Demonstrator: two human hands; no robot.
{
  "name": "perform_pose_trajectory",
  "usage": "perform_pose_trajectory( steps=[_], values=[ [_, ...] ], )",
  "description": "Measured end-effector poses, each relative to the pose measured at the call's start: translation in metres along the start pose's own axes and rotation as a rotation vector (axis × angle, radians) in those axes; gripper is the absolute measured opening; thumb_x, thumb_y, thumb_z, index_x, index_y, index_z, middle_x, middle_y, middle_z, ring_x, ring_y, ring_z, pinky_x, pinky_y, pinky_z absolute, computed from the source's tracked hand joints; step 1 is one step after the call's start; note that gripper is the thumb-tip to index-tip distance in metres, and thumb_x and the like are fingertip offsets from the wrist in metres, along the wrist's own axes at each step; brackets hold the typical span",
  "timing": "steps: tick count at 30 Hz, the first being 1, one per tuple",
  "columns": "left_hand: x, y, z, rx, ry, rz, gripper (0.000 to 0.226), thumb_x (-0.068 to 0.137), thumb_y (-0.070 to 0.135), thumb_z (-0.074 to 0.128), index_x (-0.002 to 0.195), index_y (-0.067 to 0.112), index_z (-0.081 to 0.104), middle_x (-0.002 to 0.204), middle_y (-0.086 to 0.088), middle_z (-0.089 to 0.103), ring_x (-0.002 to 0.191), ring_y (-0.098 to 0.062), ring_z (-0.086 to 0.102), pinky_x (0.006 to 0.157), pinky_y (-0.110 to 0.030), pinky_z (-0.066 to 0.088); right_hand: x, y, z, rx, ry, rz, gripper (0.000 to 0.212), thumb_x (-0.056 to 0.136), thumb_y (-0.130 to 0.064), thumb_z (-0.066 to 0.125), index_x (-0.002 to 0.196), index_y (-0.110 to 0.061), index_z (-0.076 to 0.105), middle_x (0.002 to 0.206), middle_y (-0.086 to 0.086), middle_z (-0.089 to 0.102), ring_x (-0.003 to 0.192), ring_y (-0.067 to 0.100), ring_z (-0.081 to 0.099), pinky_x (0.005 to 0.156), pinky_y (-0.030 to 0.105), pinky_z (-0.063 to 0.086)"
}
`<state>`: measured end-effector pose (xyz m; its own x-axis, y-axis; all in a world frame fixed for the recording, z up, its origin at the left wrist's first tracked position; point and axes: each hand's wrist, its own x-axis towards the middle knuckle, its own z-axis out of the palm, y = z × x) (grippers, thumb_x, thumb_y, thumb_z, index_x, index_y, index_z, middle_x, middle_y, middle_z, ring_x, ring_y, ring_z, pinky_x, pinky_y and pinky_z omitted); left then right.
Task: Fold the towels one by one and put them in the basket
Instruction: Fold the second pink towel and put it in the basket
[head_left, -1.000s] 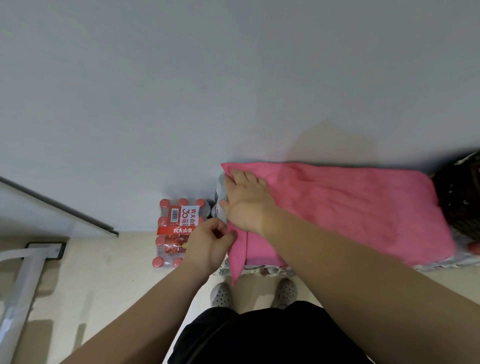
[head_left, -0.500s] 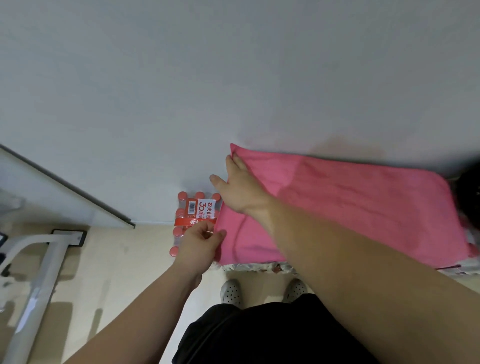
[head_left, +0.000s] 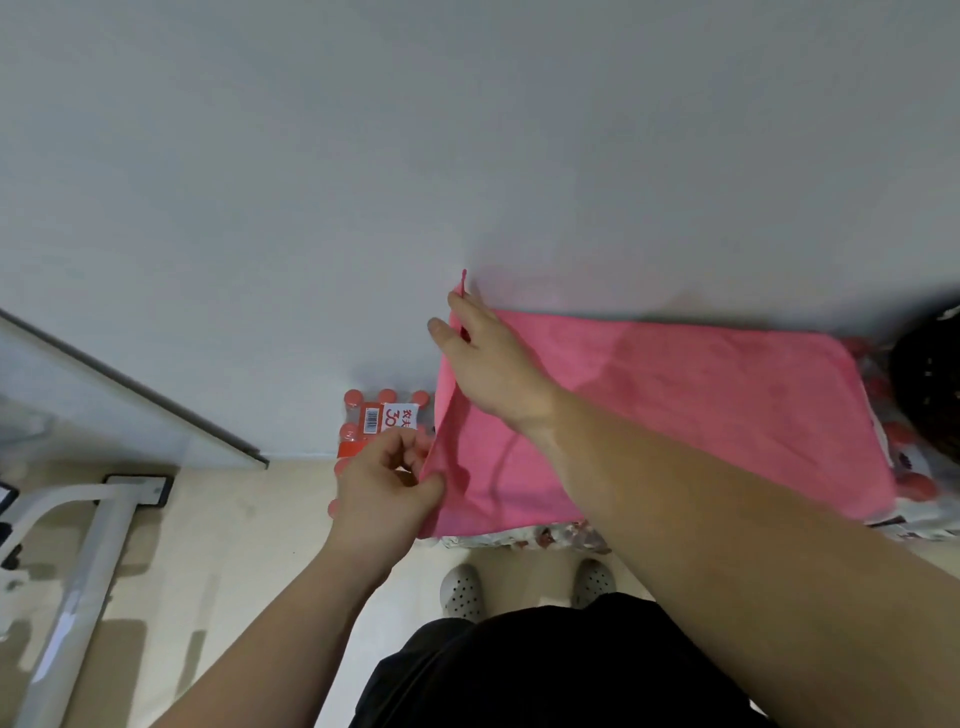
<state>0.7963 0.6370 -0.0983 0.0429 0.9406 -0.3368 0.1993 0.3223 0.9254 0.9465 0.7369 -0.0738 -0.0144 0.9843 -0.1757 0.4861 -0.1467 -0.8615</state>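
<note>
Legible markings: one item only. The shrink-wrapped pack of red-capped water bottles (head_left: 363, 410), just beyond the left hand (head_left: 387, 488) and to the left of the right hand (head_left: 491, 364), carries a white label panel (head_left: 387, 419). The panel shows a barcode (head_left: 371, 420), the numeral "30" and the characters "农夫". The left hand covers the label's lower portion. The barcode digits are too small to read.

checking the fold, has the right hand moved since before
Yes: the right hand moved farther from the bottle pack, up the wall, lifting the pink towel by its corner.
</note>
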Motion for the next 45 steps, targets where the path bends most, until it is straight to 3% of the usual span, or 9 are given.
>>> perform_pose_trajectory(
  steps=[3, 5, 9, 11, 15, 18, 30, 35, 45],
  values=[
    [-0.003, 0.019, 0.029, 0.084, -0.099, 0.103, 0.025, 0.064, 0.013, 0.066, 0.085, 0.026, 0.067, 0.062, 0.005, 0.054, 0.057, -0.015, 0.05, 0.06, -0.035, 0.047, -0.013, 0.008, -0.032, 0.156, 0.081, 0.032, 0.058, 0.1, -0.039, 0.051, 0.15, -0.01, 0.041, 0.16, -0.003, 0.031, 0.143, -0.001, 0.03, 0.121, 0.024, 0.023],
    [-0.004, 0.028, 0.053, 0.182, -0.15, 0.186, 0.029, 0.066, 0.009, 0.065, 0.084, 0.032, 0.066, 0.06, 0.005, 0.056, 0.054, -0.016, 0.053, 0.06, -0.037, 0.051, -0.024, 0.019, -0.06, 0.264, 0.126, 0.061, 0.05, 0.102, -0.03, 0.052, 0.145, -0.005, 0.046, 0.151, -0.004, 0.041, 0.123, -0.009, 0.048, 0.099, 0.014, 0.045],
    [-0.009, 0.047, 0.115, 0.324, -0.207, 0.297, 0.028, 0.064, 0.014, 0.068, 0.079, 0.036, 0.062, 0.054, 0.011, 0.05, 0.05, -0.003, 0.045, 0.054, -0.023, 0.043, -0.041, 0.051, -0.118, 0.282, 0.172, 0.103, 0.055, 0.098, -0.027, 0.061, 0.148, -0.012, 0.044, 0.153, -0.003, 0.043, 0.131, 0.002, 0.045, 0.097, 0.007, 0.041],
    [-0.013, 0.057, 0.151, 0.33, -0.216, 0.313, 0.021, 0.061, 0.027, 0.065, 0.077, 0.038, 0.059, 0.054, 0.012, 0.049, 0.051, -0.004, 0.046, 0.055, -0.02, 0.042, -0.047, 0.067, -0.144, 0.271, 0.209, 0.115, 0.061, 0.091, -0.034, 0.067, 0.147, -0.018, 0.047, 0.15, -0.004, 0.048, 0.131, 0.007, 0.049, 0.111, 0.028, 0.041],
    [-0.031, 0.077, 0.229, 0.335, -0.31, 0.326, 0.033, 0.052, 0.052, 0.048, 0.079, 0.035, 0.057, 0.055, 0.01, 0.049, 0.054, -0.007, 0.046, 0.06, -0.028, 0.045, -0.063, 0.095, -0.205, 0.391, 0.259, 0.128, 0.052, 0.094, -0.023, 0.066, 0.143, -0.014, 0.052, 0.15, -0.001, 0.048, 0.133, 0.007, 0.048, 0.11, 0.018, 0.038],
    [-0.041, 0.084, 0.279, 0.373, -0.356, 0.325, 0.047, 0.052, 0.052, 0.044, 0.085, 0.025, 0.061, 0.053, 0.01, 0.048, 0.051, -0.005, 0.045, 0.057, -0.026, 0.044, -0.074, 0.121, -0.24, 0.413, 0.292, 0.138, 0.061, 0.083, -0.039, 0.067, 0.137, -0.013, 0.059, 0.139, 0.0, 0.06, 0.13, 0.011, 0.054, 0.114, 0.034, 0.04],
    [-0.031, 0.05, 0.347, 0.729, -0.339, 0.182, 0.031, 0.074, 0.009, 0.064, 0.104, 0.015, 0.07, 0.083, 0.004, 0.072, 0.077, -0.015, 0.067, 0.07, -0.03, 0.054, -0.095, 0.193, -0.277, 0.305, 0.078, 0.314, 0.046, 0.098, -0.009, 0.058, 0.142, -0.003, 0.048, 0.134, 0.005, 0.057, 0.11, 0.007, 0.05, 0.082, 0.009, 0.04],
    [-0.04, 0.068, 0.343, 0.682, -0.224, 0.19, 0.03, 0.069, 0.005, 0.065, 0.09, 0.027, 0.065, 0.054, 0.013, 0.053, 0.049, 0.002, 0.048, 0.054, -0.024, 0.039, -0.093, 0.184, -0.287, 0.27, 0.085, 0.205, 0.063, 0.09, -0.001, 0.06, 0.149, -0.011, 0.042, 0.148, 0.002, 0.048, 0.13, 0.012, 0.048, 0.112, 0.027, 0.037],
    [-0.059, 0.101, 0.4, 0.537, -0.392, 0.211, 0.033, 0.071, -0.001, 0.063, 0.098, 0.017, 0.064, 0.061, -0.007, 0.065, 0.045, -0.012, 0.055, 0.052, -0.037, 0.049, -0.107, 0.212, -0.342, 0.066, 0.248, 0.128, 0.067, 0.08, 0.003, 0.052, 0.145, -0.011, 0.05, 0.147, 0.005, 0.051, 0.136, 0.017, 0.047, 0.117, 0.036, 0.033]
  ],
)
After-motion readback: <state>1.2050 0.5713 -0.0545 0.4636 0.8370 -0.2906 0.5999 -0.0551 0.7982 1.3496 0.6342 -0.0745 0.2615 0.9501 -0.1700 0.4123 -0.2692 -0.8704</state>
